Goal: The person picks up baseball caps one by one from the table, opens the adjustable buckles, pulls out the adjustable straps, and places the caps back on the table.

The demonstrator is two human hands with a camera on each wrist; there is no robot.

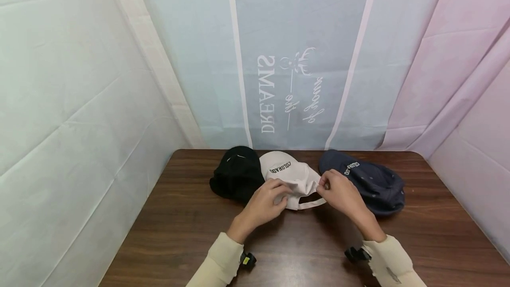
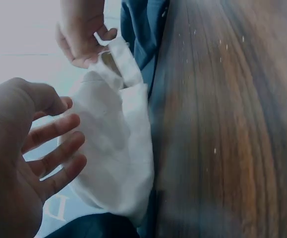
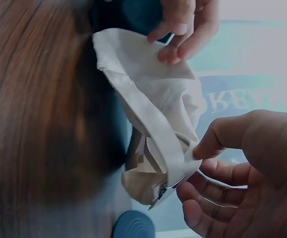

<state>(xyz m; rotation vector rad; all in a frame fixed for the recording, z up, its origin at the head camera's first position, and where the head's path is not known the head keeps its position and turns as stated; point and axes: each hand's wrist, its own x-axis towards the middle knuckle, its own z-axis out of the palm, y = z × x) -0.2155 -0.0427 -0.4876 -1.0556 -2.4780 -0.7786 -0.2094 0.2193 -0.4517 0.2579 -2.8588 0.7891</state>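
Note:
A white cap (image 1: 292,176) lettered COLORADO lies between a black cap (image 1: 239,172) on its left and a navy cap (image 1: 370,185) on its right. My right hand (image 1: 340,191) pinches the white cap by its back edge, beside the strap (image 3: 158,134); thumb and fingertips meet at the fabric there. The strap's opening faces me. Over the cap's left side, my left hand (image 2: 39,144) has its fingers loosely bent and spread, fingertips right at the crown. The navy cap, also lettered COLORADO, lies just beyond the right hand.
The dark wood table (image 1: 179,242) ends at a hanging pale blue cloth (image 1: 299,21) with white lettering. White fabric (image 1: 79,101) hangs along the left side, and pinkish fabric (image 1: 430,79) closes off the right. All three caps sit near the table's far edge.

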